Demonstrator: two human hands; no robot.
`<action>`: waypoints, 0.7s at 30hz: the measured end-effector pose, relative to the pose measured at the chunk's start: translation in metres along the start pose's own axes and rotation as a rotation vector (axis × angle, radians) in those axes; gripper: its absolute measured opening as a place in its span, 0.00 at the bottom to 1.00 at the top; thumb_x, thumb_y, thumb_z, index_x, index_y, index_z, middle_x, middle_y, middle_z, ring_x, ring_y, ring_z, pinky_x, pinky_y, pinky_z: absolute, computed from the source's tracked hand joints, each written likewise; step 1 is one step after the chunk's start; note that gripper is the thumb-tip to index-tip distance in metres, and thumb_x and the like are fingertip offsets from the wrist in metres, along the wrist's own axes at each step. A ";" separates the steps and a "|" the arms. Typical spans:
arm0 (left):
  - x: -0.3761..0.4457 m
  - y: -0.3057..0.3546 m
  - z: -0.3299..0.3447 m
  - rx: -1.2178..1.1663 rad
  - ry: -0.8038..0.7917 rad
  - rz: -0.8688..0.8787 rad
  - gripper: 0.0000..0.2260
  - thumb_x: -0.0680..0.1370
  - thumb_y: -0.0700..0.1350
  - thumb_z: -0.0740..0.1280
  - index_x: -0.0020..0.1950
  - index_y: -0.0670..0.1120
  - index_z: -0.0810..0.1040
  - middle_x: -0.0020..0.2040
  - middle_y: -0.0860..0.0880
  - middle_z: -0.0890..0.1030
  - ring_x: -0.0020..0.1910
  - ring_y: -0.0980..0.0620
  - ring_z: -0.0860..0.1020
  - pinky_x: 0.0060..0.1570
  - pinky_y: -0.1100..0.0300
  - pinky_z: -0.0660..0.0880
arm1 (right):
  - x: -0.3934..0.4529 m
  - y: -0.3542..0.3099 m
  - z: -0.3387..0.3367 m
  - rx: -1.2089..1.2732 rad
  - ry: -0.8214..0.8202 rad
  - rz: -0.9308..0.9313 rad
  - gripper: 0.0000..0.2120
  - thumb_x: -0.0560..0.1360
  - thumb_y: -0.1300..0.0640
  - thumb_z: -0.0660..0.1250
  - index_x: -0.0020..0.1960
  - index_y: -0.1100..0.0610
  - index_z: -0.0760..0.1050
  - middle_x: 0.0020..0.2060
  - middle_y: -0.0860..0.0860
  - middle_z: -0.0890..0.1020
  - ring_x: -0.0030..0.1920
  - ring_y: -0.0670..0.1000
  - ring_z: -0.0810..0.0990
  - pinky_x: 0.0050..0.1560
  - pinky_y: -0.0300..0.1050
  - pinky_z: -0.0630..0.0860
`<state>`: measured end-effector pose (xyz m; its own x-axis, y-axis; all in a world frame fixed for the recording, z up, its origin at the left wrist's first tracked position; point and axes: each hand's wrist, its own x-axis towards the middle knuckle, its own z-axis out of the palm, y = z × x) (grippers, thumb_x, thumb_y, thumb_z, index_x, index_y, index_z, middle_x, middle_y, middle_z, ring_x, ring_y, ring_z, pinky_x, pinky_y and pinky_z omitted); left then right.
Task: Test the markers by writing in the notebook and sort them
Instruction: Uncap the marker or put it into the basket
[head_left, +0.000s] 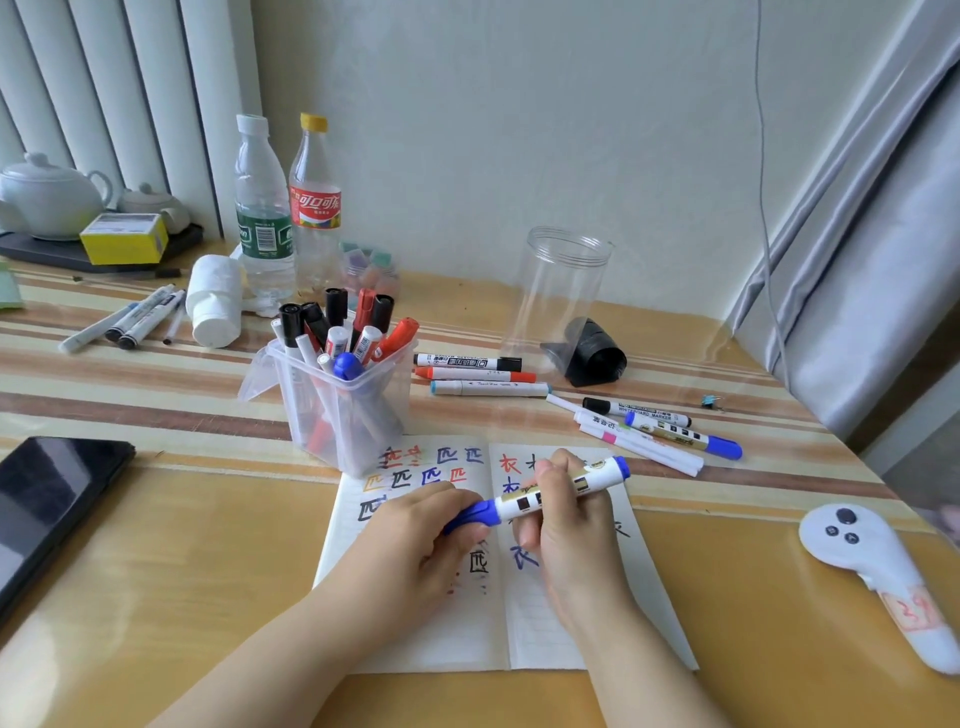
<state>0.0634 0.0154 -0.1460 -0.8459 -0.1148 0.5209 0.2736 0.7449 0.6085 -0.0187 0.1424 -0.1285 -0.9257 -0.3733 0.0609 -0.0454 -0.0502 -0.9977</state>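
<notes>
The desk, striped at the back and plain yellow in front, carries everything. An open notebook lies at its front, both pages marked with red, blue, black and orange characters. Behind it stands a tall clear jar, lidless and holding nothing. Left of that, touching the notebook's top edge, a clear square tub is crowded with upright markers, black, red and blue caps showing. Loose markers lie in a row just right of the tub, and another cluster further right. Over the notebook, the right hand grips the white barrel of a blue marker, while the left hand pinches its blue cap.
</notes>
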 end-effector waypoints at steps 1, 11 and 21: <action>0.000 0.000 0.000 0.007 -0.004 0.004 0.11 0.76 0.52 0.58 0.48 0.49 0.77 0.35 0.54 0.74 0.35 0.58 0.71 0.37 0.67 0.68 | 0.000 0.001 0.000 0.002 -0.001 -0.002 0.17 0.74 0.51 0.58 0.27 0.47 0.65 0.17 0.50 0.65 0.22 0.48 0.63 0.24 0.36 0.63; 0.000 0.004 0.004 0.023 0.009 -0.091 0.12 0.73 0.52 0.59 0.46 0.47 0.77 0.35 0.53 0.75 0.38 0.57 0.70 0.37 0.68 0.66 | -0.002 0.005 -0.002 -0.057 -0.052 0.015 0.17 0.77 0.49 0.62 0.35 0.59 0.67 0.20 0.47 0.70 0.24 0.47 0.67 0.28 0.40 0.65; 0.001 -0.002 -0.003 0.033 0.243 -0.258 0.13 0.75 0.41 0.64 0.58 0.51 0.71 0.47 0.60 0.73 0.46 0.57 0.71 0.40 0.71 0.68 | 0.016 -0.038 -0.005 -0.143 0.053 -0.194 0.12 0.74 0.49 0.65 0.40 0.57 0.73 0.27 0.47 0.74 0.25 0.42 0.68 0.31 0.40 0.66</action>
<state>0.0639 0.0116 -0.1448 -0.7505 -0.4522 0.4820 0.0469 0.6911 0.7212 -0.0338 0.1433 -0.0895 -0.9128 -0.3198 0.2541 -0.2736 0.0167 -0.9617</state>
